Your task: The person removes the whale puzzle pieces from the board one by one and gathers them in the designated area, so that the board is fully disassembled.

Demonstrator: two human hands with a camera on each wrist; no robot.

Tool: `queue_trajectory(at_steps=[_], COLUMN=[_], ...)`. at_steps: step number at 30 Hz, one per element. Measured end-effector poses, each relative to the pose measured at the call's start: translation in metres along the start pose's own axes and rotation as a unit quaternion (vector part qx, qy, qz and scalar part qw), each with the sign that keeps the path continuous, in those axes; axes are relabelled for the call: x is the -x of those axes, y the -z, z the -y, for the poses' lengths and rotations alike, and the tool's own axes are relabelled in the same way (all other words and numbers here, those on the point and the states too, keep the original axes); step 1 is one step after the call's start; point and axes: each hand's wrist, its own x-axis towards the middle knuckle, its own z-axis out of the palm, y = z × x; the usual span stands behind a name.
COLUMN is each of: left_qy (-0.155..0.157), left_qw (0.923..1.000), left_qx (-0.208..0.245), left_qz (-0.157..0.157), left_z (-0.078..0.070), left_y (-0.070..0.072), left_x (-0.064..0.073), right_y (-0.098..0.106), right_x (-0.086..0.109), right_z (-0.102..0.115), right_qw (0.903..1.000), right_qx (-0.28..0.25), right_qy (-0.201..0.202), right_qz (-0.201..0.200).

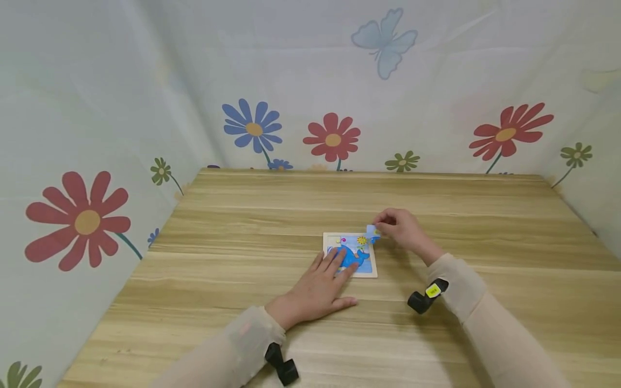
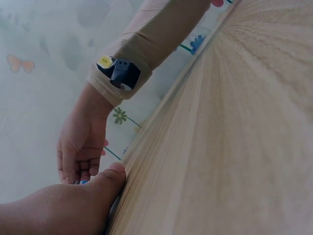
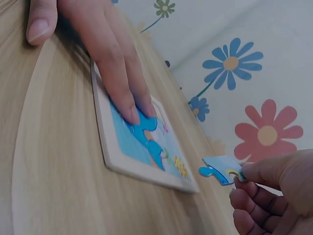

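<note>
near the puzzle edge (image 1: pixel 374 265), right fingers (image 3: pixel 270 171) pinch a piece (image 3: pixel 220 168).

This looks like a draped booth: flower-printed cloth (image 1: pixel 291 64) surrounds a wood-grain table (image 1: pixel 233 221).

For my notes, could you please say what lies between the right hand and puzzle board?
A puzzle piece pinched by the right hand, shown in the right wrist view.

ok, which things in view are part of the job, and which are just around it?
Part of the job:
- puzzle with the blue whale, on the table
- loose piece
- left hand, resting on the puzzle
- right hand, pinching the piece

Just around:
- table
- flowered backdrop
- black wrist cameras
</note>
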Motion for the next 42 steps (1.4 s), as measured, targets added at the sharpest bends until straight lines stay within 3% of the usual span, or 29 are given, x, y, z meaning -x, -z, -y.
queue_trajectory(at_steps=[9, 16, 19, 27, 42], left_qy=[0.002, 0.001, 0.001, 0.004, 0.007], left_qw=[1.0000, 1.0000, 1.0000, 0.9999, 0.9998], left_qx=[0.000, 0.006, 0.005, 0.008, 0.010], left_qz=[-0.001, 0.000, 0.000, 0.007, 0.015], left_z=[0.001, 0.000, 0.000, -0.001, 0.001], left_y=[-0.001, 0.000, 0.000, 0.003, 0.001], left_x=[-0.001, 0.000, 0.000, 0.000, 0.002], right_y=[0.004, 0.004, 0.003, 0.003, -0.002], right_x=[0.004, 0.003, 0.003, 0.007, 0.003], right_z=[-0.018, -0.026, -0.029, -0.029, -0.030], right_qw=[0.9981, 0.9976, 0.9979, 0.9999, 0.9996], right_qx=[-0.044, -0.042, -0.037, 0.004, 0.019], right_qy=[-0.027, -0.036, -0.037, 0.006, -0.015], right_qz=[0.034, 0.041, 0.037, 0.007, -0.011])
